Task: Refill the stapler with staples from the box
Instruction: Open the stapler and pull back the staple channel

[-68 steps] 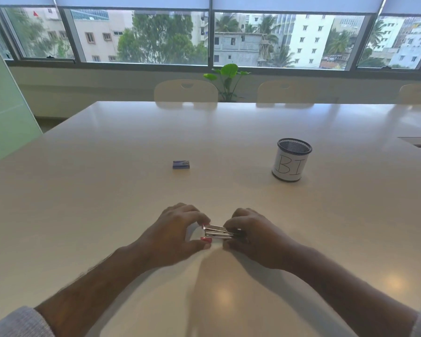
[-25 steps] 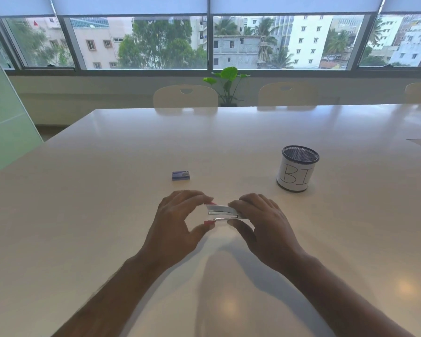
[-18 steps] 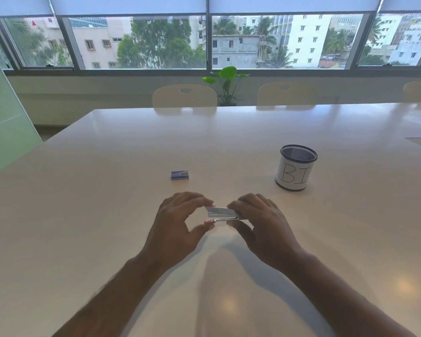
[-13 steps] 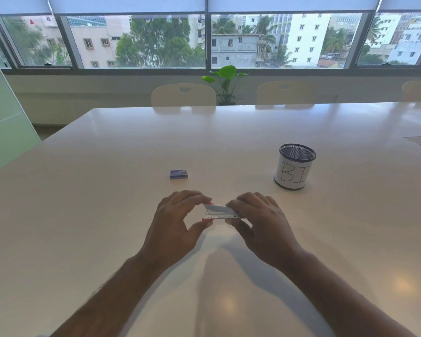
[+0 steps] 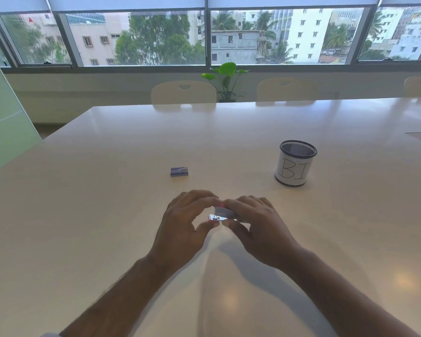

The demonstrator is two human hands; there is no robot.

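A small stapler with a metal top and a pink-red base is held just above the white table, between both hands. My left hand pinches its left end with thumb and fingers. My right hand covers its right end, fingers on top and thumb under. The stapler's arms look slightly parted at the left end; most of it is hidden by my fingers. A small blue staple box lies on the table beyond my hands, apart from them.
A black mesh pen cup wrapped in white paper marked "BI" stands to the right, beyond my right hand. Pale chairs line the table's far edge. A potted plant stands by the windows. A green partition is at the left.
Both hands have raised the stapler off the table and carried it slightly away from me. Now the pink base shows more at the left end, below the metal top.
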